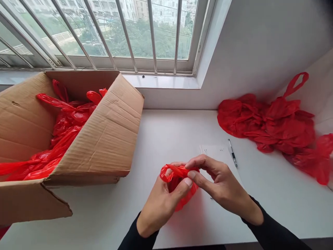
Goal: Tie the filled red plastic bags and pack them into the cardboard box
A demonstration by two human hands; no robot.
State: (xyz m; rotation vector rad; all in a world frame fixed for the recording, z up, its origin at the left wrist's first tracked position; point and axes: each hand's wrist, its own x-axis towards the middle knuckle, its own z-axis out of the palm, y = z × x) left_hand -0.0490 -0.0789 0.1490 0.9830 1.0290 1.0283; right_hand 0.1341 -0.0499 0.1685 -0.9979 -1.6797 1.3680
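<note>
A thin red plastic bag [186,200] is bunched between my two hands above the white table. My left hand [162,201] is closed on it from the left, thumb lying across the front. From the right, my right hand [218,178] pinches the bag's twisted upper part between thumb and fingers. What lies inside the bag, if anything, I cannot make out. Just behind my hands is a sheet of white paper [215,151] with small marks on it, partly covered by my right hand. A black and clear pen [232,152] rests at the paper's right edge.
On the left stands an open cardboard box [104,139] with several red plastic bags [75,116] inside, its flaps spread outward. A heap of red plastic bags [273,125] lies against the wall at the right. Behind the table is a barred window [125,38] with a white sill [166,82].
</note>
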